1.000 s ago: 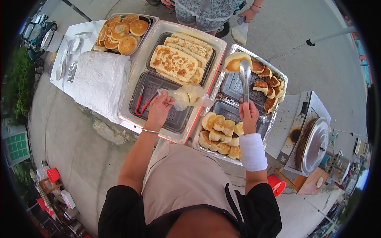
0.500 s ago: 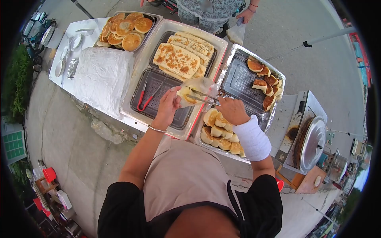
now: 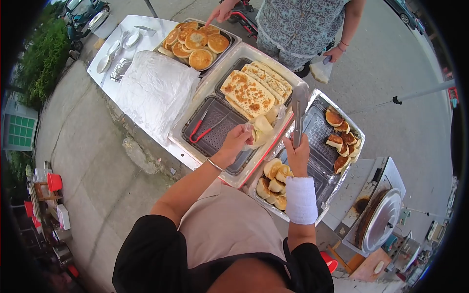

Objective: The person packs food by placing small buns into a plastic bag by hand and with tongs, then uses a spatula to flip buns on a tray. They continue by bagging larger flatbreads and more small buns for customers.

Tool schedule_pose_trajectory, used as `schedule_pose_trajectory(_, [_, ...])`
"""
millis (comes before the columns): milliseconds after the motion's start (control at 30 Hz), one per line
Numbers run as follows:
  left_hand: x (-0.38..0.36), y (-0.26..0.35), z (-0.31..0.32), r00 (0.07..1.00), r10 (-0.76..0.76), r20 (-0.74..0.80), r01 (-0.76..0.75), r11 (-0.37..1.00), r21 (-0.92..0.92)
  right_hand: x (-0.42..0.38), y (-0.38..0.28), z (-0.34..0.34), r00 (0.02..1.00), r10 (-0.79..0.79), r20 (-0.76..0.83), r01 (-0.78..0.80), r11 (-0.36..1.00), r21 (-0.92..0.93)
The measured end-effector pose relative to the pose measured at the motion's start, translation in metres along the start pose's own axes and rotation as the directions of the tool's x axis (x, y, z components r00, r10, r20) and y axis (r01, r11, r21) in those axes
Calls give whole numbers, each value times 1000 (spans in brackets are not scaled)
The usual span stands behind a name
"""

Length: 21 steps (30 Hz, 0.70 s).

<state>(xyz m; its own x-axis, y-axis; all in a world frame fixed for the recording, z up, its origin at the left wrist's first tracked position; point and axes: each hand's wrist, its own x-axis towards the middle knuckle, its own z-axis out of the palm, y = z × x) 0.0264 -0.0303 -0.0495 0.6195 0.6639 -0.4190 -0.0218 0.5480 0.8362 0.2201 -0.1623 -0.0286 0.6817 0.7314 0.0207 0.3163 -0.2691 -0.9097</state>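
My left hand (image 3: 236, 141) is closed on the gathered side of a clear plastic bag (image 3: 263, 128) with pale buns inside, above the edge of the white box. Metal tongs (image 3: 298, 117) stand up from the fist of my right hand (image 3: 297, 152), apart from the bag, with no food seen between their tips. Just below that hand, golden-topped buns (image 3: 275, 178) fill the near end of a foil-lined tray (image 3: 320, 215). Rectangular flatbreads (image 3: 248, 95) with browned tops lie beyond the bag.
Red-handled tongs (image 3: 200, 133) lie in the dark tray beside my left hand. Round flatbreads (image 3: 197, 41) are piled at the far left, beside a white cloth (image 3: 149, 95). A person (image 3: 300, 29) stands across the stall. A lidded round griddle (image 3: 383, 219) is on the right.
My right hand has drawn the tongs out of the bag and raised them upright. The view has shifted. The person opposite now stretches a finger towards the round flatbreads.
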Motion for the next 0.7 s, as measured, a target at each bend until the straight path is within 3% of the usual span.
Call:
schedule_pose_trajectory(133, [1,-2,-12,1000,-11,7,11,1000,13,-31,-19,-21,982,25,186,-24,1000,-13])
schedule_pose_trajectory(200, [7,7,-22,999,-45,-6,45,999,11,-54,9,-31,942,-5,336,-3,1000,22])
schedule_pose_trajectory(267, [12,21,-37,995,-99,-22,100,995,15,-78,-1,-42,896,-8,444,54,994,-90])
schedule_pose_trajectory(333, [9,39,-56,996,-10,-85,23,988,153,-99,-8,-40,855,12,518,141,956,-257])
schedule_pose_trajectory(367, [6,46,-67,994,35,-102,-11,974,225,-109,-9,-35,843,30,537,199,911,-362])
schedule_pose_trajectory(433, [5,50,-96,991,15,-130,8,985,175,-127,-10,-7,817,134,561,257,786,-562])
schedule_pose_trajectory(533, [8,36,-130,995,-78,-66,90,977,194,-156,-2,72,887,253,385,74,747,-661])
schedule_pose_trajectory(600, [3,25,-141,984,-173,33,157,945,286,-179,18,125,946,212,246,-21,796,-605])
schedule_pose_trajectory(700, [-4,-1,-156,919,-317,235,183,870,458,-200,-7,170,962,272,18,-211,785,-582])
